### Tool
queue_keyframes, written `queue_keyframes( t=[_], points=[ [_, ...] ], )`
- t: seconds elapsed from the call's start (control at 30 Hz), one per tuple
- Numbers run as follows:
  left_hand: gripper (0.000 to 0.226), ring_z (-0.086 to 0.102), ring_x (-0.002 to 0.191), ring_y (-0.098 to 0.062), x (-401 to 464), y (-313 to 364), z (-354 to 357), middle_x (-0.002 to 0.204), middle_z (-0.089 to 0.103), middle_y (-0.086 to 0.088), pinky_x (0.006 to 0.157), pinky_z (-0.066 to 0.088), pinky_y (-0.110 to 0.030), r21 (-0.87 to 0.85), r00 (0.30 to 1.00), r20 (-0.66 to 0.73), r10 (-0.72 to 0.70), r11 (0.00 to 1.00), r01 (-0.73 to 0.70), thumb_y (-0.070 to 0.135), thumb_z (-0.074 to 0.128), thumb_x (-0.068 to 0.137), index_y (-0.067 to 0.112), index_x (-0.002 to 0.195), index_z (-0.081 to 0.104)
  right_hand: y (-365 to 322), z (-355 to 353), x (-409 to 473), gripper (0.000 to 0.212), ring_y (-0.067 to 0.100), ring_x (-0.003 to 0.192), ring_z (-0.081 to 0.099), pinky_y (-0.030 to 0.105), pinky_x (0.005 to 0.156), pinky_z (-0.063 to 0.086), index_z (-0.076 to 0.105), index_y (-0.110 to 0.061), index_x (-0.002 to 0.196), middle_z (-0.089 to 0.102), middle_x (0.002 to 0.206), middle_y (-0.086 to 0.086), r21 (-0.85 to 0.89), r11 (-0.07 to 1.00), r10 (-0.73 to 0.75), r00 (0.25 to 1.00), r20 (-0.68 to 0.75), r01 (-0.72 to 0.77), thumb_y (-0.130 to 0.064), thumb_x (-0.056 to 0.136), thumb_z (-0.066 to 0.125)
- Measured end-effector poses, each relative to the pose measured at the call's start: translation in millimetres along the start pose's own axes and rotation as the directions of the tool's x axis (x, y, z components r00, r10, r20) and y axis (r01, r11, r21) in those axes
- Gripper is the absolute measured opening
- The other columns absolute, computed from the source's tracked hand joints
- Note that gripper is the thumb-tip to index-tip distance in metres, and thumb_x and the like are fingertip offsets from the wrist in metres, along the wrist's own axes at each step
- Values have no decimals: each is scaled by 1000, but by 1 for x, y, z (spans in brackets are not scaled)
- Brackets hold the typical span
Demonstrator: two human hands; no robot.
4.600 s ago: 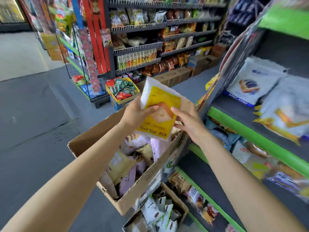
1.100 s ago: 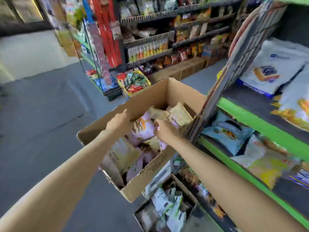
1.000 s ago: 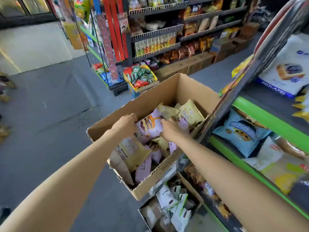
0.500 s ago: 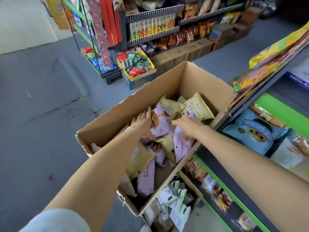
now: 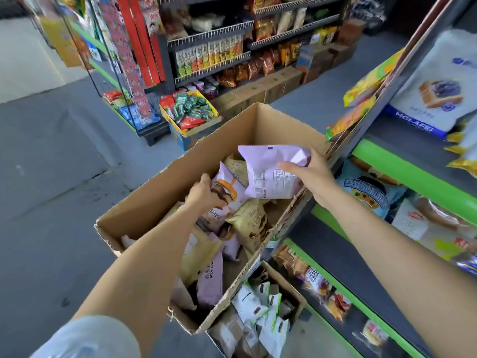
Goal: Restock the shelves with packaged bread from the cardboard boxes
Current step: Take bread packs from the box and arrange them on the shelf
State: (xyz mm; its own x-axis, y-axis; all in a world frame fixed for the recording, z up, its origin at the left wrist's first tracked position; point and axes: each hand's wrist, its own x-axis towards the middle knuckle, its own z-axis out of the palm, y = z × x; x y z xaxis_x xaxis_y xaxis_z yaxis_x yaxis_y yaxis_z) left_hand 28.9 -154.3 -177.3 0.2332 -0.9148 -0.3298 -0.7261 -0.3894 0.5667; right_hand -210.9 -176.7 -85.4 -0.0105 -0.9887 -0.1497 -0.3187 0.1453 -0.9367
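**Picking bread packets out of the box**

The green-edged shelves (image 5: 413,174) stand just to the right of the right hand, their tiers already holding bagged bread. Below and between both hands sits the large cardboard box (image 5: 160,200), open-topped and holding a loose heap of lilac and tan packets; a smaller cardboard box (image 5: 289,282) of white packets lies under its near corner.

The right hand (image 5: 313,178) is clamped on a lilac bread packet (image 5: 271,171), thumb across its label side, and holds it above the box's right wall (back panel facing up). The left hand (image 5: 204,193) is down inside the box, fingers curled round the edge of a second lilac packet (image 5: 227,188) that rests on the heap.

The step in hand looks like the pick: one packet is out, another is being gripped. Next, the raised packet needs carrying rightward over the box wall to a free spot on a shelf, probably turned face-out, while the left hand frees its packet from the heap.
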Motion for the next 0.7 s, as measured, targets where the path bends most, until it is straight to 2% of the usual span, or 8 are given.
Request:
queue_keyframes(
  t=[0.1, 0.2, 0.27, 0.4, 0.5, 0.57, 0.63, 0.7],
  points=[
    [74, 55, 97, -33, -9, 6, 5, 105, 55, -13, 74, 43, -38, -42, 999, -34, -30, 999, 29, 30, 87, 59, 9, 102, 31, 0, -1, -8, 43, 26, 95, 67, 39, 76, 55, 53, -9, 113, 67, 108, 11, 195, 980, 42, 999, 14, -44, -18, 78, 76],
    [77, 44, 116, -33, -19, 16, 1, 120, 51, -16, 90, 40, -40, -31, 976, -200, -86, 996, 81, 44, 82, 63, 0, 114, 45, -1, 1, -15, 37, 30, 102, 66, 46, 86, 54, 57, -8, 113, 69, 109, 12, 285, 957, 54, 998, 16, -56, -21, 81, 72],
    [69, 42, 116, -34, -30, 27, -12, 116, 54, -19, 91, 37, -38, -44, 956, -284, -79, 997, 69, 50, 74, 71, -2, 110, 53, -2, 1, -21, 32, 27, 99, 67, 48, 85, 55, 56, -12, 112, 68, 108, 9, 394, 913, 98, 994, 39, -105, -23, 84, 69],
    [63, 47, 113, -35, -66, 61, -41, 116, 54, -20, 79, 36, -33, -302, 900, -415, -132, 953, 1, 40, 74, 75, 1, 115, 46, -14, 7, -31, 42, 24, 92, 66, 44, 75, 56, 47, -15, 123, 64, 110, 7, 593, 774, 240, 970, 47, -221, -30, 88, 64],
    [51, 52, 106, -35, -95, 94, -51, 108, 59, -18, 69, 34, -32, -276, 888, -458, -52, 957, -86, 38, 72, 75, 5, 102, 45, -30, 16, -37, 48, 31, 118, 55, 47, 99, 47, 40, -13, 133, 53, 130, 14, 518, 842, 281, 942, -183, -150, -32, 92, 57],
    [47, 52, 104, -35, -116, 118, -53, 106, 58, -17, 69, 35, -33, -249, 880, -475, 16, 957, -152, 39, 72, 73, 9, 94, 43, -43, 17, -47, 45, 30, 128, 47, 44, 105, 40, 37, -20, 139, 46, 139, 13, 484, 870, 250, 927, -278, -89, -34, 97, 46],
    [54, 49, 108, -36, -138, 145, -53, 111, 54, -18, 75, 42, -39, -222, 871, -487, 61, 956, -192, 39, 74, 71, 6, 102, 45, -57, 6, -56, 41, 30, 127, 46, 38, 102, 39, 43, -24, 136, 43, 142, 12, 527, 845, 271, 922, -275, -92, -41, 99, 37],
    [62, 46, 112, -37, -160, 169, -52, 116, 50, -18, 82, 44, -43, -195, 867, -495, 56, 965, -173, 42, 75, 71, 4, 110, 45, -67, -15, -61, 56, 27, 137, 34, 37, 110, 30, 39, -23, 141, 33, 150, 6, 512, 848, 272, 942, -196, -138, -54, 95, 36]
  ],
)
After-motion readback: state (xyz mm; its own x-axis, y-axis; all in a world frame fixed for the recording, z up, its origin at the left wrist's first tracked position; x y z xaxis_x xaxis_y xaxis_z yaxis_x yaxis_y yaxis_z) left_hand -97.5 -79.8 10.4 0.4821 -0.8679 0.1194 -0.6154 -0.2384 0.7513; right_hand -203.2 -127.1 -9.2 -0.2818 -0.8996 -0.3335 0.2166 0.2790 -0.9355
